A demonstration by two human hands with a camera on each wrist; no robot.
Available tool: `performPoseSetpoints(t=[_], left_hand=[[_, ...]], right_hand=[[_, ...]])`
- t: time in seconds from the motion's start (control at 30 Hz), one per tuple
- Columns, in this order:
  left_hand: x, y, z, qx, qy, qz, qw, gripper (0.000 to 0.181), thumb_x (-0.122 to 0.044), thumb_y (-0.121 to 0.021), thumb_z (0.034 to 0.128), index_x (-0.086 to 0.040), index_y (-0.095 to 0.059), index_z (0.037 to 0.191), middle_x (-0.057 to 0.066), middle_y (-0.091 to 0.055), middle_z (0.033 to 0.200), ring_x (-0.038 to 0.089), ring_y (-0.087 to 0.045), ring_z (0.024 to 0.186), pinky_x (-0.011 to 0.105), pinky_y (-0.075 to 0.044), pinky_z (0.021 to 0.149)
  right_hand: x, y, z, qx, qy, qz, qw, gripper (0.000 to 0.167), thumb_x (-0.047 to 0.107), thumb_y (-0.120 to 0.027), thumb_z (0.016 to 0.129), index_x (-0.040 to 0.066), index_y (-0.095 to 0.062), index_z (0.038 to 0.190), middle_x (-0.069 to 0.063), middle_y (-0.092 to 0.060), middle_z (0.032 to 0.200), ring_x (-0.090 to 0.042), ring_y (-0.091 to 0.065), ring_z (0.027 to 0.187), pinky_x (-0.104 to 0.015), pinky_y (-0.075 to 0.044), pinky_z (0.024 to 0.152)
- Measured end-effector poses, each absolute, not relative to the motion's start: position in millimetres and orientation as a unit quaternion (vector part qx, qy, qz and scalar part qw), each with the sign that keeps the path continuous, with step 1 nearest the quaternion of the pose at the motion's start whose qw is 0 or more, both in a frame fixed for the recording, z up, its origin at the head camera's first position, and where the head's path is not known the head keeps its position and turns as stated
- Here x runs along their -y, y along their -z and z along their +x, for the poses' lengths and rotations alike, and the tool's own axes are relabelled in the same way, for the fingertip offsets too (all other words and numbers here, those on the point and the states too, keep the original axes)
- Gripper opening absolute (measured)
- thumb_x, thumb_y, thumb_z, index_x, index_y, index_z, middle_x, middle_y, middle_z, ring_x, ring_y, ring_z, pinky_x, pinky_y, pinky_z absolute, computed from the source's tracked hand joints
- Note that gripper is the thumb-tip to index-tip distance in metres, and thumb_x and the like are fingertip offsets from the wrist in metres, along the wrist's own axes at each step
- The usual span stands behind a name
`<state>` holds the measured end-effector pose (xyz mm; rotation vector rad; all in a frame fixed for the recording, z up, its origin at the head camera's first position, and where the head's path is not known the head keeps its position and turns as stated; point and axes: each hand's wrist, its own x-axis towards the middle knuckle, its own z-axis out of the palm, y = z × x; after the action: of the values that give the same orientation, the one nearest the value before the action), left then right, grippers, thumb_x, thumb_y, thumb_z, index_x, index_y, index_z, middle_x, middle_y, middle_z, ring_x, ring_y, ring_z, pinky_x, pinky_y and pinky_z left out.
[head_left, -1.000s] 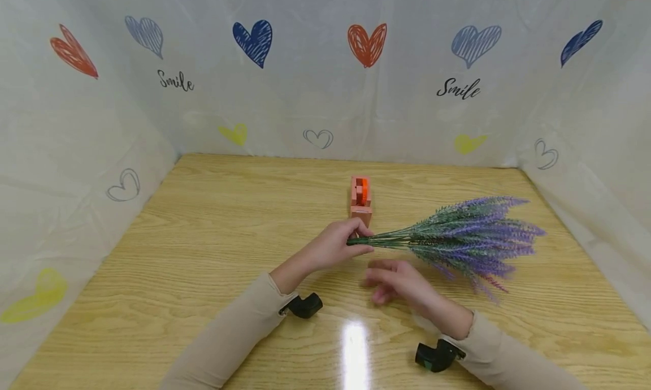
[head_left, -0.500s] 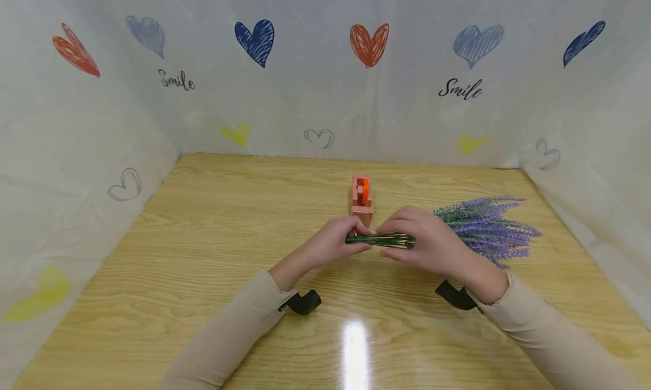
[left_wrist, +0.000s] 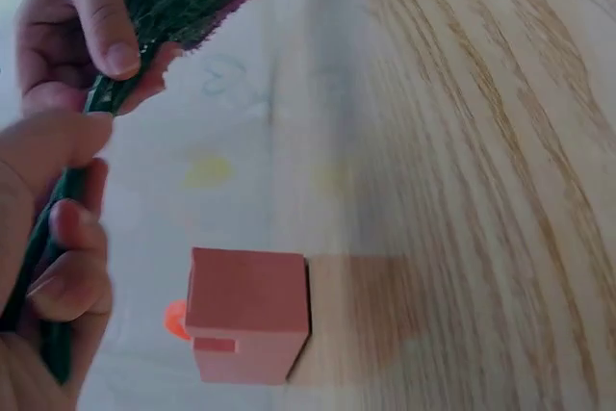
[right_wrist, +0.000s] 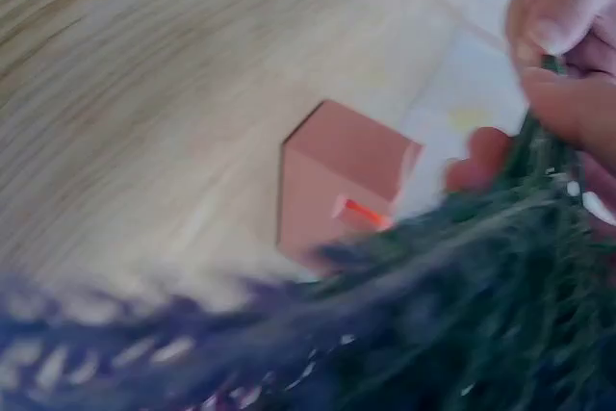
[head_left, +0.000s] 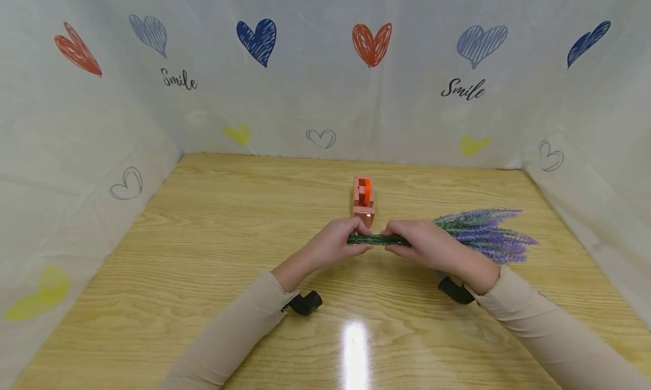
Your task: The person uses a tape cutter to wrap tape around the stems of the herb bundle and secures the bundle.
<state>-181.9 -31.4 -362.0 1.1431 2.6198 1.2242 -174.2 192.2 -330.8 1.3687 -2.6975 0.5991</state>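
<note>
A bunch of artificial lavender (head_left: pixel 488 237) lies sideways between the hands, its purple heads to the right and its green stems to the left. The left hand (head_left: pixel 333 244) pinches the stem ends between thumb and fingers; in the left wrist view its curled fingers wrap the green stems (left_wrist: pixel 72 185). Higher up the stems, just below the foliage, the right hand (head_left: pixel 432 243) grips the bunch, drawing the stems close together. A short stretch of stems shows between both hands. Just beyond them stands a pink tape dispenser (head_left: pixel 363 200) with an orange roll.
All this is over a wood-grain table (head_left: pixel 229 209). A pale curtain (head_left: pixel 315 85) printed with hearts and "Smile" encloses its back and sides. Black wrist mounts (head_left: pixel 305 303) hang below both sleeves.
The right hand came up from below the stems, took hold of the bunch and squeezed the spread stems tighter. The flower heads have drawn narrower. The left hand keeps its hold.
</note>
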Motion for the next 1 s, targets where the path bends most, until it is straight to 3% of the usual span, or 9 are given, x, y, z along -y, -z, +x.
performPoseSetpoints(t=[0.17, 0.43, 0.73, 1.0], left_hand=[[29, 360, -181, -0.855, -0.349, 0.38, -0.049, 0.018, -0.007, -0.073, 0.0781, -0.005, -0.062, 0.091, 0.002, -0.065, 0.083, 0.006, -0.048, 0.06, 0.016, -0.04, 0.053], [27, 362, -180, -0.87, -0.311, 0.369, -0.095, 0.019, -0.007, -0.074, 0.0763, -0.008, -0.058, 0.086, 0.0, -0.064, 0.08, 0.007, -0.048, 0.06, 0.017, -0.039, 0.054], [28, 364, -177, -0.918, -0.285, 0.27, -0.059, 0.027, -0.034, -0.072, 0.0819, -0.014, -0.055, 0.08, -0.007, -0.048, 0.058, 0.005, -0.037, 0.045, 0.018, -0.03, 0.042], [24, 367, -176, -0.934, -0.168, 0.303, -0.083, 0.026, -0.035, -0.062, 0.0899, -0.016, -0.06, 0.073, -0.009, -0.041, 0.056, 0.004, -0.035, 0.047, 0.017, -0.025, 0.043]], right_hand=[[-194, 337, -175, 0.86, -0.242, 0.448, 0.033, 0.014, 0.007, -0.069, 0.084, 0.008, -0.063, 0.096, -0.002, -0.065, 0.088, -0.009, -0.059, 0.069, -0.025, -0.047, 0.057], [-192, 337, -175, 0.853, -0.253, 0.454, 0.042, 0.013, 0.006, -0.069, 0.084, 0.008, -0.064, 0.095, -0.003, -0.066, 0.088, -0.009, -0.061, 0.07, -0.026, -0.048, 0.058], [-190, 339, -177, 0.85, -0.235, 0.461, 0.099, 0.013, 0.001, -0.074, 0.077, 0.005, -0.066, 0.088, -0.003, -0.067, 0.082, -0.01, -0.062, 0.068, -0.024, -0.05, 0.058], [-190, 348, -178, 0.836, -0.241, 0.471, 0.144, 0.018, -0.002, -0.078, 0.071, 0.006, -0.068, 0.085, -0.003, -0.067, 0.08, -0.012, -0.063, 0.068, -0.025, -0.049, 0.057]])
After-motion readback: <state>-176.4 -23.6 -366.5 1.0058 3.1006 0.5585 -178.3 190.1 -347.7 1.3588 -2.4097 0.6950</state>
